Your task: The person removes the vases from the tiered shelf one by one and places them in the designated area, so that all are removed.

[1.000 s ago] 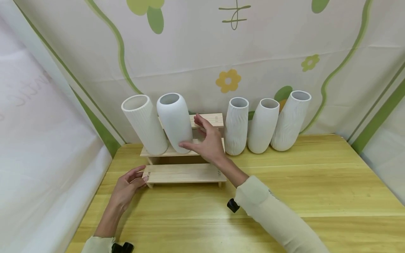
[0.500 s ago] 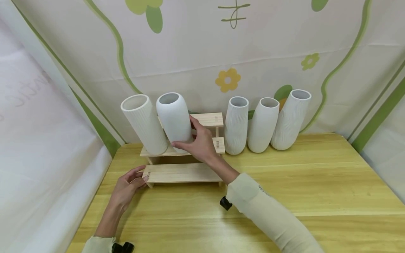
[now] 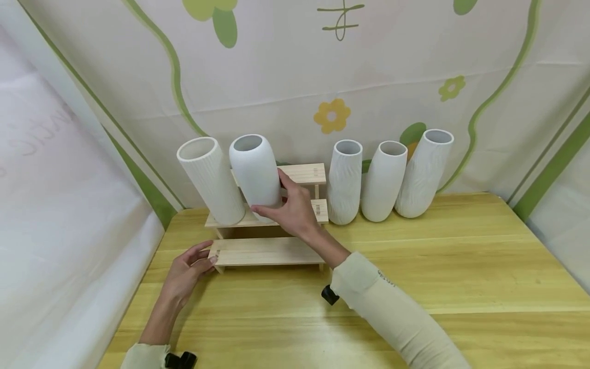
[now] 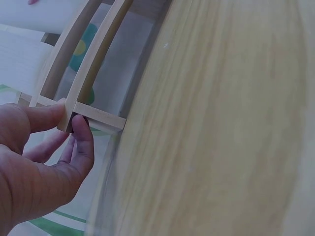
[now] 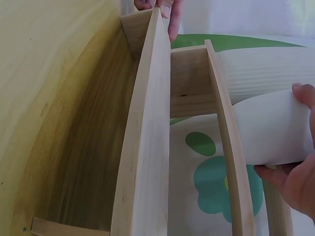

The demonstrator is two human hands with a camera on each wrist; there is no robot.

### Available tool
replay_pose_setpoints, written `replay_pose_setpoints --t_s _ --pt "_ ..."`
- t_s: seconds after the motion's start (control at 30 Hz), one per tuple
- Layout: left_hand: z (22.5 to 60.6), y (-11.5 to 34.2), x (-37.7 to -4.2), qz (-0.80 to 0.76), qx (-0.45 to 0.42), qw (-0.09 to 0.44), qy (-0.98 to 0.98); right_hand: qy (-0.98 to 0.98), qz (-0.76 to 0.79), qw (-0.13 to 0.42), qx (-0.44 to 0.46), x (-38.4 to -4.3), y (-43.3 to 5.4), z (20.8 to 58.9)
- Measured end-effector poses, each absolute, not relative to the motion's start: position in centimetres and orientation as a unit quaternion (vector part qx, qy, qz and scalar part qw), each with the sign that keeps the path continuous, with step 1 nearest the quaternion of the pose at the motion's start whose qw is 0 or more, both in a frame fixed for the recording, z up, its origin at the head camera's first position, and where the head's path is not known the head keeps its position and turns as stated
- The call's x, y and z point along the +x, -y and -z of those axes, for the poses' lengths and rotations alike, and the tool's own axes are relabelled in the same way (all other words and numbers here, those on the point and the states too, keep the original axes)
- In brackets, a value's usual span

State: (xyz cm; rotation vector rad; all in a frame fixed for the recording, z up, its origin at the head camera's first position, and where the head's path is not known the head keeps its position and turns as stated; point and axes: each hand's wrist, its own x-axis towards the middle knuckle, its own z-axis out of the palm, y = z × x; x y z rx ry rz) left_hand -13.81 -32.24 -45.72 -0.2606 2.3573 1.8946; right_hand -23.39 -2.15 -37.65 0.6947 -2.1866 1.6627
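A smooth white vase stands on the middle step of a three-step wooden shelf. My right hand grips this vase low on its right side, thumb across the front and fingers around the side. In the right wrist view, the thumb and a fingertip press against the white vase. Beside it on the same step, to the left, is a ribbed white vase. My left hand pinches the left end of the lowest step; the left wrist view has its thumb on the board and fingers underneath.
Right of the shelf, a narrow textured vase, a smooth tapered vase and a wavy-textured vase stand on the wooden table. A printed cloth backdrop hangs behind, with white fabric at the left.
My right hand has moved left from beside the smooth vase and taken hold of it. The vase stays in place on the middle step. My left hand keeps its grip on the shelf.
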Motion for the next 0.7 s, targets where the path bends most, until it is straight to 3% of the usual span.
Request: replay_pose_setpoints --t_s 0.7 --pt "45.7 32.1 -13.7 -0.62 -0.086 0.047 -0.778 0.764 -0.593 0.158 0.2 -21.1 -1.5 37.7"
